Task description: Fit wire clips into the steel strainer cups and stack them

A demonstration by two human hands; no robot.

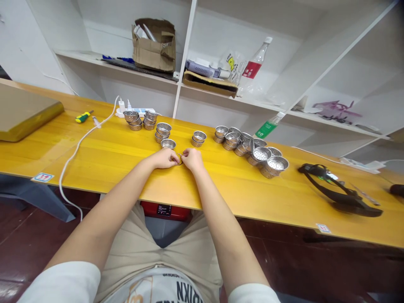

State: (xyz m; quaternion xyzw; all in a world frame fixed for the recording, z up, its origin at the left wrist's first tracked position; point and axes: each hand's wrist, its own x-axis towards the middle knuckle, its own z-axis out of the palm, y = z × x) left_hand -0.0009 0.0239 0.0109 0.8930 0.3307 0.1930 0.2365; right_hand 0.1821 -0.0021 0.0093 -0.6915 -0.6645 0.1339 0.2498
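Note:
My left hand [165, 159] and my right hand [192, 158] meet close to the table's front edge, with the fingers of both pinched together. Between the fingertips a tiny thin piece [179, 155] shows, too small to name. Just beyond my left hand sits a perforated metal cup [168, 144], partly hidden by that hand. A small stack of similar cups [163, 131] stands behind it. Past my right hand is another short stack of perforated cups [198, 136].
More perforated cups [232, 138] stand stacked in a slanting row at right, others [131, 118] at back left. A green bottle [269, 125] leans behind. A black headset [334, 187], yellow-green screwdriver [83, 117], white cable [74, 154] and large box [27, 110] lie on the table [299, 210].

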